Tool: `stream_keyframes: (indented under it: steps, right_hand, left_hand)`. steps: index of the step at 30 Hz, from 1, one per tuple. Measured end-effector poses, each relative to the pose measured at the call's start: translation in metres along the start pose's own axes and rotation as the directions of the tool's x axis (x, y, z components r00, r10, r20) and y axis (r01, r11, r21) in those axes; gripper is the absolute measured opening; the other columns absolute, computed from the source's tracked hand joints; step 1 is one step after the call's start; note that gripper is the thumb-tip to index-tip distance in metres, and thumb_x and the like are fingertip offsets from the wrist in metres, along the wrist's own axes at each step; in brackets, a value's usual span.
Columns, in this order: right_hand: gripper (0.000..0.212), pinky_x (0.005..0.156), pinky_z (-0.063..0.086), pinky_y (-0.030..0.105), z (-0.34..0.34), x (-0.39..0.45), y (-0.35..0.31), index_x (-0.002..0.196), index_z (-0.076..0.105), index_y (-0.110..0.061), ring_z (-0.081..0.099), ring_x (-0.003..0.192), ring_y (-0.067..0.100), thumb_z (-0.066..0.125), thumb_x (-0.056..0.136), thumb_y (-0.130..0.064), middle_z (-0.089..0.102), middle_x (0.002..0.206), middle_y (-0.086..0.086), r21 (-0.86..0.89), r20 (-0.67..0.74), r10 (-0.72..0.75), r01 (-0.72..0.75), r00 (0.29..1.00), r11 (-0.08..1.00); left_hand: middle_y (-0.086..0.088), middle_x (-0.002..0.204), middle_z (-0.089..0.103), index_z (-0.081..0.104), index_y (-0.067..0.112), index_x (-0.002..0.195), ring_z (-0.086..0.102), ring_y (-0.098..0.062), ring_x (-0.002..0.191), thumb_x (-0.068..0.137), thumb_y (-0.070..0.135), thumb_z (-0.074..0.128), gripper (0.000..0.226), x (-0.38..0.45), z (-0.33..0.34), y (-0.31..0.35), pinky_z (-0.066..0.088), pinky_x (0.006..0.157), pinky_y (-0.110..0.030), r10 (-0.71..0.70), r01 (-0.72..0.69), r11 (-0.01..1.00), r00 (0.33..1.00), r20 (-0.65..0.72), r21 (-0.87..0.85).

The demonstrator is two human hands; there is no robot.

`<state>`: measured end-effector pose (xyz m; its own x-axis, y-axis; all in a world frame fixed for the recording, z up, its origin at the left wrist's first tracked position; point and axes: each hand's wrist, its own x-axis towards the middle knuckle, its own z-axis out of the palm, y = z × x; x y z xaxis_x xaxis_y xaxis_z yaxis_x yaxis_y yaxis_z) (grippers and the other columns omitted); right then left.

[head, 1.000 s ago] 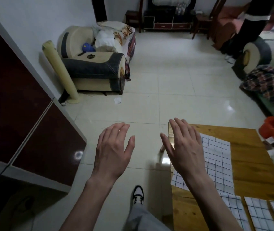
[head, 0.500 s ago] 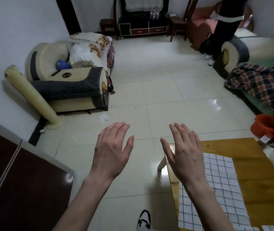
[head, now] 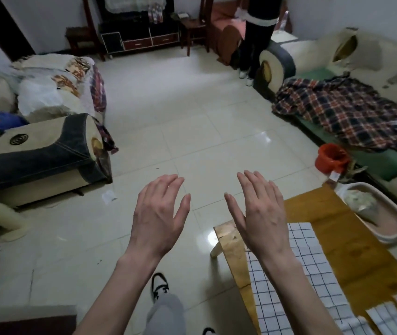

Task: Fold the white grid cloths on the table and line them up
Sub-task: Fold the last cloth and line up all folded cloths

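Left hand (head: 160, 215): held flat and spread, nothing gripped; it is raised over the floor (head: 168, 131) at about 7 o'clock of the view, well apart from the tabletop (head: 352, 240).
Right hand (head: 259, 213): also flat with fingers extended, nothing held; it is raised above the near-left corner of the tabletop at about 5 o'clock.
Unfolded grid cloth (head: 313, 269): spread flat along the left edge of the tabletop, partly covered by the right forearm.
Folded pieces (head: 390, 317): small grid cloths are seen at 4 to 5 o'clock, cut off by the frame, so their alignment cannot be judged.
Risk, edge: the spread cloth could be dragged off onto the floor if it is pulled leftward.
Risk, reach: an uneven fold is likely if only the right hand is used.
Risk, basin (head: 376, 213): it sits at the far edge at 3 o'clock and could be nudged by a wide sweep.
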<state>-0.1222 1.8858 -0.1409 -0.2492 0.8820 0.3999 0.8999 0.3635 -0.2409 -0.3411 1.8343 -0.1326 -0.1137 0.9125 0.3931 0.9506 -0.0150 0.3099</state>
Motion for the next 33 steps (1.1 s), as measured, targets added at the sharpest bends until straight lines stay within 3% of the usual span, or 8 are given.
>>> stream_keyframes:
  steps: [8, 17, 26, 33]
  right_hand:
    - [0.058, 0.124, 0.031, 0.046, 0.052, 0.083, -0.010, 0.150, 0.049, -0.015, 0.041, 0.148, 0.023, 0.037, 0.108, -0.054, 0.053, 0.153, 0.006, -0.097, 0.022, 0.168, -0.166, 0.985, 0.981]
    - [0.060, 0.121, 0.036, 0.047, 0.087, 0.176, -0.042, 0.150, 0.049, -0.015, 0.044, 0.146, 0.023, 0.035, 0.108, -0.055, 0.053, 0.152, 0.006, -0.163, -0.049, 0.364, -0.367, 0.930, 0.916]
    - [0.060, 0.122, 0.033, 0.047, 0.085, 0.211, -0.031, 0.149, 0.049, -0.014, 0.044, 0.145, 0.025, 0.035, 0.108, -0.055, 0.054, 0.151, 0.008, -0.259, -0.161, 0.548, -0.571, 0.821, 0.779]
    - [0.061, 0.124, 0.027, 0.045, 0.095, 0.227, 0.011, 0.150, 0.048, -0.014, 0.041, 0.147, 0.024, 0.033, 0.108, -0.055, 0.052, 0.153, 0.008, -0.261, -0.229, 0.664, -0.702, 0.712, 0.663]
  left_hand:
    - [-0.006, 0.137, 0.064, 0.063, 0.010, 0.137, 0.056, -0.026, 0.128, 0.104, 0.037, 0.051, 0.044, 0.126, 0.041, -0.065, 0.045, 0.109, -0.045, 0.161, -0.160, 0.984, 0.987, 0.013, -0.074]
    - [-0.006, 0.137, 0.064, 0.064, 0.010, 0.135, 0.056, -0.028, 0.130, 0.103, 0.034, 0.054, 0.042, 0.259, 0.070, -0.126, 0.043, 0.109, -0.042, 0.354, -0.349, 0.924, 0.935, 0.008, -0.158]
    - [-0.007, 0.138, 0.064, 0.064, 0.009, 0.135, 0.056, -0.028, 0.132, 0.104, 0.034, 0.054, 0.041, 0.333, 0.113, -0.098, 0.045, 0.110, -0.046, 0.549, -0.516, 0.796, 0.836, 0.017, -0.315]
    - [-0.007, 0.136, 0.065, 0.065, 0.010, 0.134, 0.056, -0.027, 0.131, 0.104, 0.037, 0.050, 0.043, 0.379, 0.153, -0.066, 0.042, 0.110, -0.040, 0.654, -0.604, 0.705, 0.756, 0.013, -0.371]
